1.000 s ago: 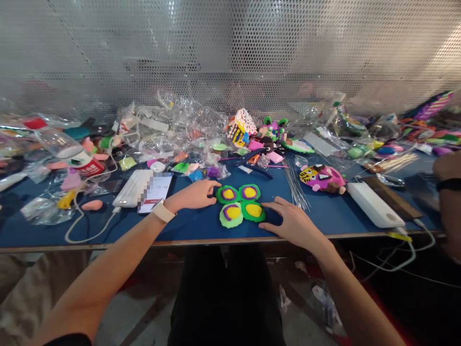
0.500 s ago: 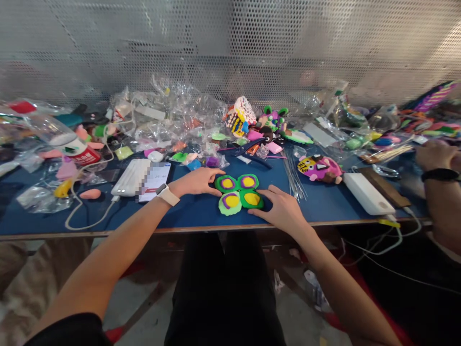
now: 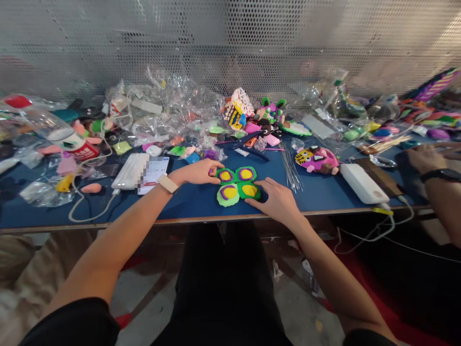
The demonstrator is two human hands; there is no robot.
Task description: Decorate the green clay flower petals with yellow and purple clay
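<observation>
A four-lobed clay shape (image 3: 232,193) lies flat on the blue table, its green lobes bearing yellow centres, most with purple rims. My left hand (image 3: 201,172) is at its upper left lobe, fingers bent and closed round a small purple piece (image 3: 212,170) that looks like clay and is mostly hidden. At the lower right lobe, my right hand (image 3: 277,198) has thumb and forefinger apart, fingertips at the lobe's edge. Nothing is gripped between them.
A white power bank (image 3: 130,171) and a phone (image 3: 154,175) lie to the left. Thin wires (image 3: 291,166) and a pink clay figure (image 3: 319,160) lie to the right. Behind are plastic bags (image 3: 173,105) and pliers (image 3: 252,146). Another person's hand (image 3: 425,158) is at far right.
My left fingers have drawn closer together over the upper left lobe, with purple now showing between them. My right hand stays beside the lower right lobe. The view has shifted slightly.
</observation>
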